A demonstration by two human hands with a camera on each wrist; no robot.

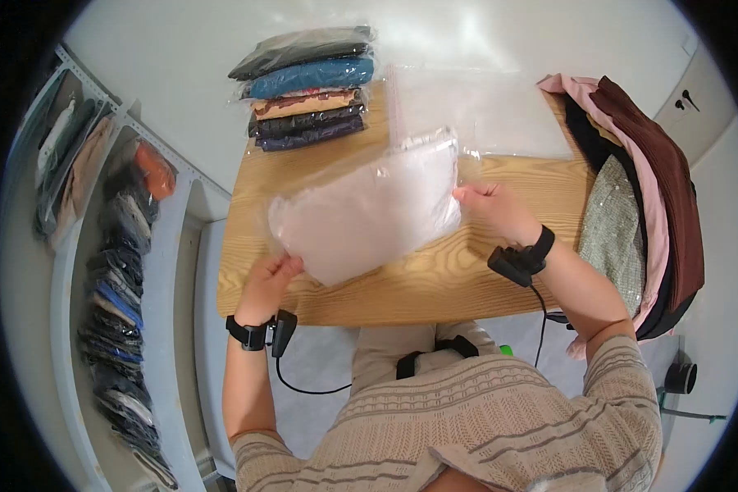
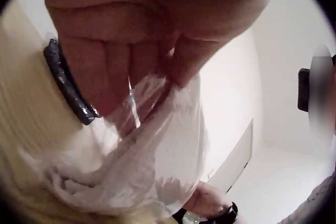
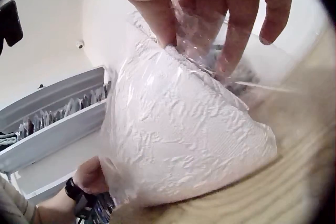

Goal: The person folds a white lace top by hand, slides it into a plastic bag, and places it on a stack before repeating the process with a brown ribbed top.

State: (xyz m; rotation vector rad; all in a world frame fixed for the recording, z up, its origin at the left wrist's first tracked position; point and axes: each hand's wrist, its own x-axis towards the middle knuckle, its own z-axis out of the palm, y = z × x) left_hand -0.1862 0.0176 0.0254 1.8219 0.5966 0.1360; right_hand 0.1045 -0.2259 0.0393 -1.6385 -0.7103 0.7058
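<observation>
Just beyond the packet (image 1: 365,215), bagged clothes (image 1: 312,79)

What looks like a clothing stockroom or packing room, with white walls (image 1: 180,57). Shelves (image 1: 164,271) on the left hold rows of bagged garments (image 1: 115,320), packed tightly. A wooden table (image 1: 533,189) bears a stack of bagged clothes (image 1: 312,78) and flat clear bags (image 1: 484,107); a bagged white cloth (image 1: 369,213) is held over it, and loose clothes (image 1: 652,156) drape over its right edge.
</observation>
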